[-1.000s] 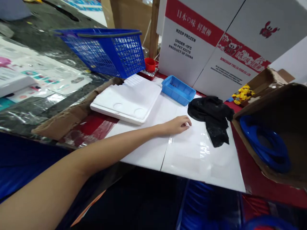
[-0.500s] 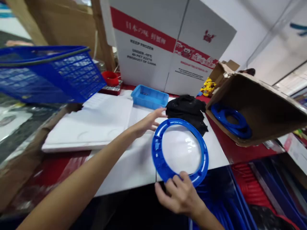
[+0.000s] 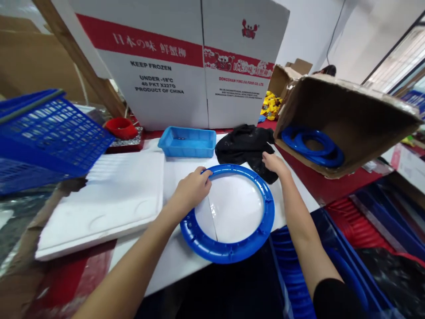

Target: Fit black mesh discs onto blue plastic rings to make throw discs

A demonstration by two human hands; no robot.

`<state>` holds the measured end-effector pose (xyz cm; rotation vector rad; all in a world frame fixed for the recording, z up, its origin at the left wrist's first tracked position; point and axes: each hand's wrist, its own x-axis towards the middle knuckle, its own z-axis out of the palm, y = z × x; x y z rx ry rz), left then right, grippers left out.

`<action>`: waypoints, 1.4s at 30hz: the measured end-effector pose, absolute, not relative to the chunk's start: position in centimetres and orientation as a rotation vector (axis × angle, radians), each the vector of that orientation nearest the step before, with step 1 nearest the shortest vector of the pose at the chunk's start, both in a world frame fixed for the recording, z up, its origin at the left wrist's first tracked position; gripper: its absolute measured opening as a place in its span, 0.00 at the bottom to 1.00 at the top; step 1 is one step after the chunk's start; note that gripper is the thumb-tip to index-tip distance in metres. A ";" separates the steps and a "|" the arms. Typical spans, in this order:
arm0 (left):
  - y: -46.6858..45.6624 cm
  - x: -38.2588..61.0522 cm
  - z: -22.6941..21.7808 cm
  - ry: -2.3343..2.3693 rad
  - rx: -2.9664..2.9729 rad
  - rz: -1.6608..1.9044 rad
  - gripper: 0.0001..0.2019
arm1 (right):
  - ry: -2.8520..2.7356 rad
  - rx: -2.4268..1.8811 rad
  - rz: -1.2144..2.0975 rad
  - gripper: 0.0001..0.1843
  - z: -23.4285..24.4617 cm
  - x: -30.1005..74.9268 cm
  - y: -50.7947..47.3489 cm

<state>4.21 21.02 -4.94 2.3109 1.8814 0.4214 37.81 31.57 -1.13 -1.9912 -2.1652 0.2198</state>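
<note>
A large blue plastic ring [image 3: 229, 248] lies flat on the white sheet [image 3: 186, 252] at the table's front edge. My left hand [image 3: 192, 188] rests on the ring's far left rim, fingers curled over it. My right hand [image 3: 274, 162] reaches past the ring's far right side and touches the black cloth [image 3: 244, 144], its fingers bent down onto the cloth's edge.
A small blue tray [image 3: 187, 141] sits behind the ring. A white foam slab [image 3: 109, 199] and a blue basket [image 3: 46, 133] are at left, with a red cup [image 3: 121, 127] behind. A tilted cardboard box [image 3: 345, 128] at right holds more blue rings [image 3: 310, 144]. Large white cartons [image 3: 179, 66] stand behind.
The blue ring has been laid flat on the white sheet. My right hand let go of its near rim and moved to the black cloth; my left hand settled on the ring.
</note>
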 end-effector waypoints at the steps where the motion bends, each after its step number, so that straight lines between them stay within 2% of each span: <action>1: 21.0 4.2 -5.0 1.891 2.359 0.406 0.22 | -2.127 -2.013 0.219 0.12 -1.7 38.2 32.8; 8: 20.7 4.8 -5.1 1.915 2.583 0.399 0.20 | -1.736 -1.894 0.009 0.24 -3.9 41.0 32.3; 13: 20.4 4.9 -5.3 2.043 2.578 0.392 0.22 | -1.676 -1.962 0.301 0.21 -4.6 41.8 32.9; 15: 20.5 4.8 -5.1 2.035 2.494 0.545 0.21 | -1.665 -1.888 0.312 0.20 -4.1 41.8 32.9; 17: 20.6 5.0 -4.5 1.884 2.338 0.844 0.19 | -1.584 -1.636 0.384 0.25 -3.4 41.9 32.2; 20: 20.4 5.7 -3.7 1.407 1.923 1.189 0.23 | -1.486 -1.034 0.795 0.32 -2.6 41.3 30.3; 22: 20.1 6.4 -3.5 1.143 1.724 1.207 0.34 | -1.617 -0.728 1.171 0.36 -2.6 40.3 29.1; 24: 19.7 7.2 -3.9 1.027 1.704 1.099 0.42 | -1.899 -0.534 1.503 0.35 -2.7 38.9 28.3; 25: 19.6 7.6 -4.2 1.016 1.742 1.007 0.40 | -2.053 -0.481 1.633 0.33 -2.6 38.2 28.1; 28: 19.5 8.3 -5.2 1.094 1.823 0.800 0.19 | -2.320 -0.523 1.848 0.26 -2.4 36.7 28.0; 30: 19.9 8.4 -5.5 1.207 1.739 0.887 0.18 | -2.243 -0.628 1.846 0.25 -2.3 36.2 28.0; 34: 20.5 7.4 -4.6 1.314 1.320 1.232 0.23 | -2.014 -0.637 1.714 0.30 -2.6 35.3 27.4; 35: 20.4 7.1 -4.1 1.274 1.252 1.245 0.26 | -2.001 -0.569 1.737 0.35 -2.7 34.9 27.1; 38: 19.6 6.6 -2.9 1.056 1.237 1.097 0.40 | -1.987 -0.360 1.867 0.59 -3.3 33.3 26.1; 39: 19.3 6.6 -2.6 1.004 1.276 1.048 0.43 | -1.979 -0.342 1.884 0.63 -3.5 32.7 25.7; 40: 19.1 6.6 -2.4 0.980 1.325 1.031 0.45 | -1.964 -0.360 1.874 0.62 -3.6 32.2 25.5; 42: 18.8 6.8 -2.0 1.003 1.443 1.062 0.44 | -1.927 -0.458 1.757 0.47 -3.8 31.4 25.3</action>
